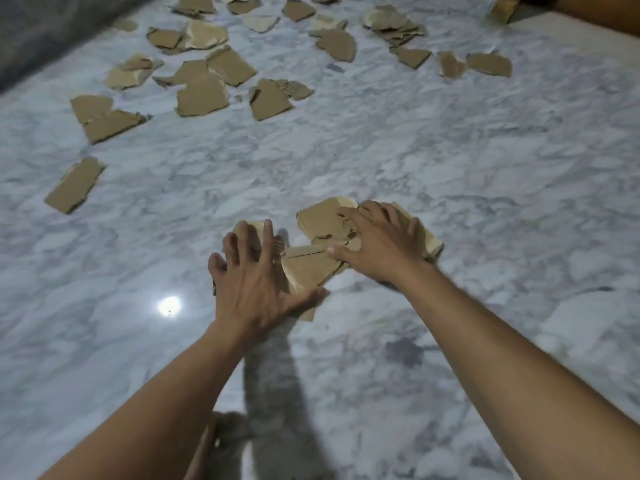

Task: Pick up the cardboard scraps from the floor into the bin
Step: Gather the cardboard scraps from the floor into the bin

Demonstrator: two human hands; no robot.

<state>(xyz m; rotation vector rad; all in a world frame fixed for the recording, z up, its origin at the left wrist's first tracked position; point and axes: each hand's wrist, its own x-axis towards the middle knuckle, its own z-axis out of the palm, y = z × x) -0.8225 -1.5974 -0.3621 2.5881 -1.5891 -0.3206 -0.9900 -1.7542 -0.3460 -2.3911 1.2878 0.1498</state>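
A small heap of brown cardboard scraps (320, 220) lies on the white marble floor (450, 161) in the middle of the head view. My left hand (254, 284) lies spread over the heap's left side, fingers straight and splayed. My right hand (379, 242) presses flat on the right side, its fingers over the torn pieces. Several more cardboard scraps (204, 95) are scattered across the floor farther away, up to the top edge. No bin shows clearly.
A dark wall or edge (41, 32) runs along the top left. A brown box-like object (588, 12) and a shiny gold thing (504, 6) sit at the top right. A lamp reflection (169, 306) glares on the floor by my left hand.
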